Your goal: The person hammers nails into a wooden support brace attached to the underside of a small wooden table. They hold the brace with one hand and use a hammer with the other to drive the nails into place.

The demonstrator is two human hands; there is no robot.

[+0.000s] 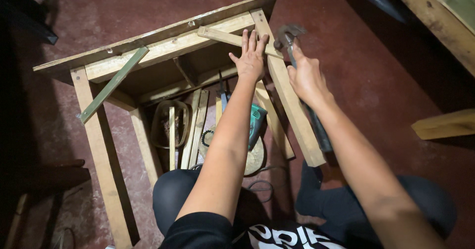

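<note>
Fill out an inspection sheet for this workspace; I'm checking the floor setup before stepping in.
Surface: dark red floor, worn and dusty.
Job's things: wooden table frame lying on its side; diagonal brace at its corner; claw hammer.
Clutter: loose wood strips, green power tool, basket under the frame.
Grippers: left hand flat on the brace; right hand gripping the hammer handle.
Cables: dark cord by the knees.
Surroundings: timber beam at right; dim edges.
</note>
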